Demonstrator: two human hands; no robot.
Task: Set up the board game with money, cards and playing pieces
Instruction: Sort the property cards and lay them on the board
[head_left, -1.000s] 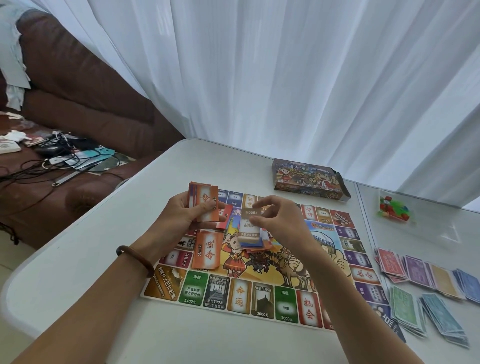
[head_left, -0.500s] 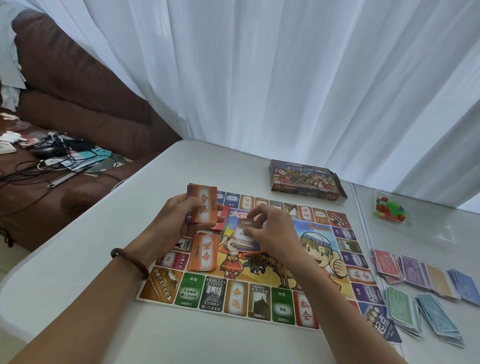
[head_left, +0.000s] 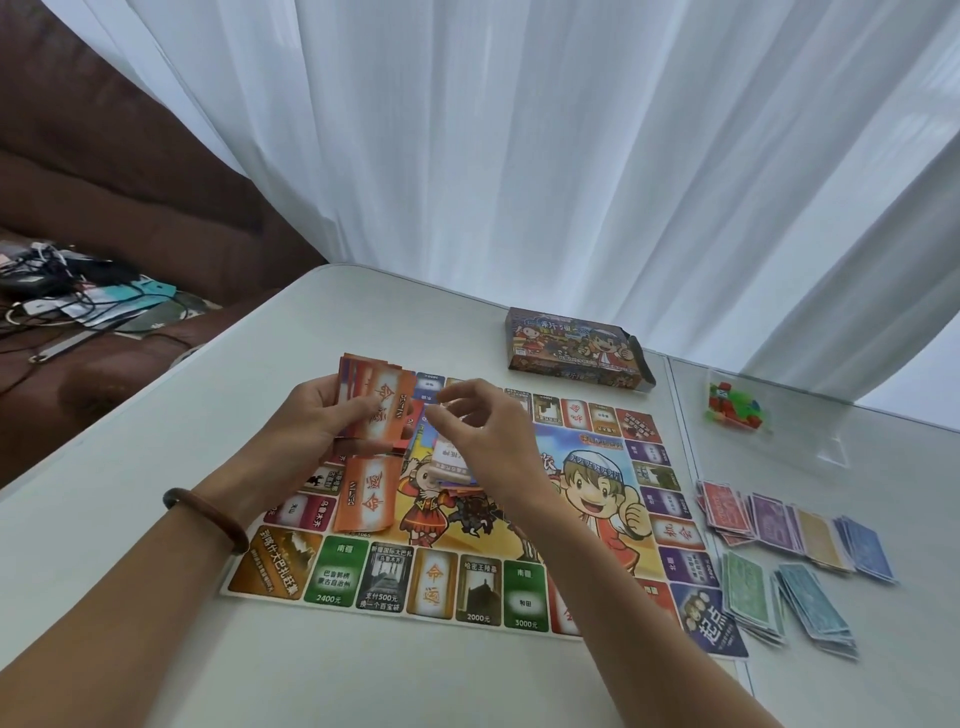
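Note:
The colourful game board (head_left: 332, 577) lies flat on the white table (head_left: 135, 467). My left hand (head_left: 306, 431) grips a fanned stack of orange cards (head_left: 382, 405) over the board's far left corner. Just to the right of that stack, my right hand (head_left: 483, 441) hovers with loosely curled fingers and nothing visible in them. Under it, a small pile of pale cards (head_left: 452, 467) sits on the board's middle. An orange card pile (head_left: 363, 499) lies on the board below my left hand.
The open game box (head_left: 571, 348) stands beyond the board. A clear bag of coloured playing pieces (head_left: 732, 405) lies at the far right. Sorted play-money piles (head_left: 795, 535) are spread right of the board. A brown sofa (head_left: 130, 208) with cables is left; white curtains hang behind.
My right hand set its card down on the middle pile and rose up and left toward the stack in my left hand. The left hand stayed put.

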